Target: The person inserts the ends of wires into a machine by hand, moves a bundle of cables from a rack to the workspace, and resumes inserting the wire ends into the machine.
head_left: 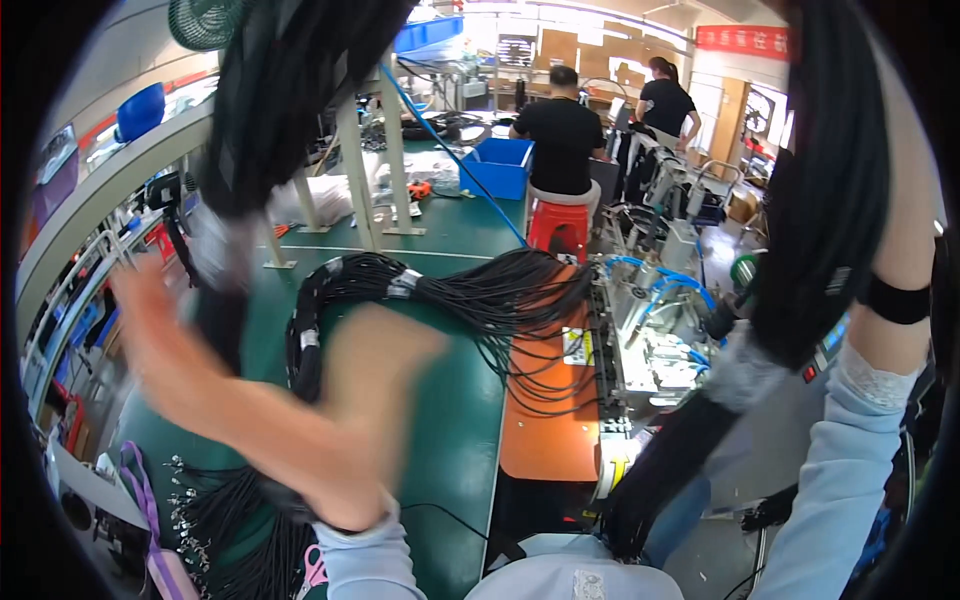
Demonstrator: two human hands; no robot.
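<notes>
My left hand [175, 340] is a motion-blurred shape low on the left, with its light blue cuff at the bottom. It lies against a thick bundle of black cables [260, 120] bound by a pale tape band, which hangs from the top left. Blur hides its fingers. My right forearm [900, 230], with a black wristband and a lace-edged blue sleeve, rises along the right rim, and its hand is out of the picture. A second black cable bundle [820, 200] hangs beside that arm down to my lap.
A looped coil of black cables [450, 290] lies on the green table [450, 440], beside an orange mat [545, 430] and a machine with blue tubes [650, 300]. Cables with metal ends [215, 510] lie near left. Two people work behind a blue bin [500, 165].
</notes>
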